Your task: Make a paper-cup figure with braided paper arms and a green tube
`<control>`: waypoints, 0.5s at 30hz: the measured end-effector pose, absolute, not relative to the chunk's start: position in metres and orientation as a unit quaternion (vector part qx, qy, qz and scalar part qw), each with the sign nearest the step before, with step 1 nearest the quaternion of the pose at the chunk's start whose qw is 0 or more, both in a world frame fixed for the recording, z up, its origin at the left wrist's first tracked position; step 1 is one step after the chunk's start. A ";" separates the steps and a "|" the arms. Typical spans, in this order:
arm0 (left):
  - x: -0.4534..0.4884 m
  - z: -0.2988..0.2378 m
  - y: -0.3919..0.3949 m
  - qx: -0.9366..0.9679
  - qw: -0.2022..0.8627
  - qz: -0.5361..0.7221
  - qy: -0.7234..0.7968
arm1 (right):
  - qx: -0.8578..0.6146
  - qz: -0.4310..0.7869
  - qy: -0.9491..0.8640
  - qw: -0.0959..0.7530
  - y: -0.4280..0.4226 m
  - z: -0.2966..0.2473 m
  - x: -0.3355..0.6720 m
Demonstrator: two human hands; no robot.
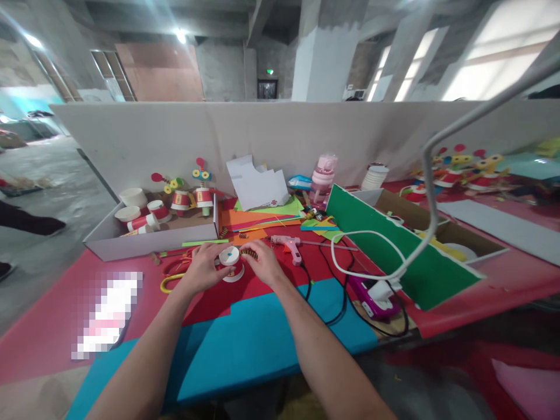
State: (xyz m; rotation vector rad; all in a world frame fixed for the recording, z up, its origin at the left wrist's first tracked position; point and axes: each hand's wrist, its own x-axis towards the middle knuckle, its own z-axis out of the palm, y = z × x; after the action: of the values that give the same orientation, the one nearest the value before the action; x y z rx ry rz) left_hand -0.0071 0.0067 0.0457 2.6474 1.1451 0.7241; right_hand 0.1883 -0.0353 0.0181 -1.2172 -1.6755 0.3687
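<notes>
An upside-down white paper cup (pixel 230 255) with a small blue-green spot on its base stands on the red table covering. My left hand (pixel 205 267) curls round its left side, thumb at the front. At the cup's right, my right hand (pixel 263 263) pinches a small dark and yellow coiled spring (pixel 249 253), close to the cup; whether the two touch I cannot tell. Scissors with red and yellow handles (pixel 168 283) lie left of my left hand, partly hidden by it. Beyond my right hand is a pink glue gun (pixel 289 245) with a small red light.
A white box (pixel 149 242) at the left holds cups and finished cup figures (pixel 202 192). Coloured paper (pixel 249 220) lies at the back. On the right stand a green-sided box (pixel 376 251), a purple power strip (pixel 376 300) with cables and a white lamp arm (pixel 431 175). A blurred-out phone-like object (pixel 109 315) lies front left.
</notes>
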 end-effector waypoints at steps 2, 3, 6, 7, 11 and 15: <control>-0.007 0.046 0.006 0.886 0.086 0.242 0.387 | -0.502 0.158 -0.689 0.498 -0.035 0.019 0.188; -0.007 0.046 0.006 0.885 0.087 0.242 0.387 | -0.502 0.160 -0.688 0.499 -0.035 0.019 0.187; -0.006 0.046 0.006 0.887 0.089 0.244 0.382 | -0.503 0.163 -0.685 0.502 -0.035 0.019 0.187; -0.006 0.046 0.006 0.888 0.089 0.245 0.380 | -0.504 0.163 -0.683 0.502 -0.035 0.019 0.186; -0.006 0.047 0.006 0.889 0.090 0.243 0.378 | -0.509 0.166 -0.679 0.503 -0.034 0.017 0.186; -0.007 0.047 0.005 0.889 0.091 0.240 0.380 | -0.509 0.171 -0.678 0.503 -0.033 0.016 0.186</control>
State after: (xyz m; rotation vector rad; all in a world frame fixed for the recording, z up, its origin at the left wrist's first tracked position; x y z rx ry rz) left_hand -0.0067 0.0054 0.0473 2.6402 1.1290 0.7131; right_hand 0.1857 -0.0334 0.0165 -1.2285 -1.6371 0.4126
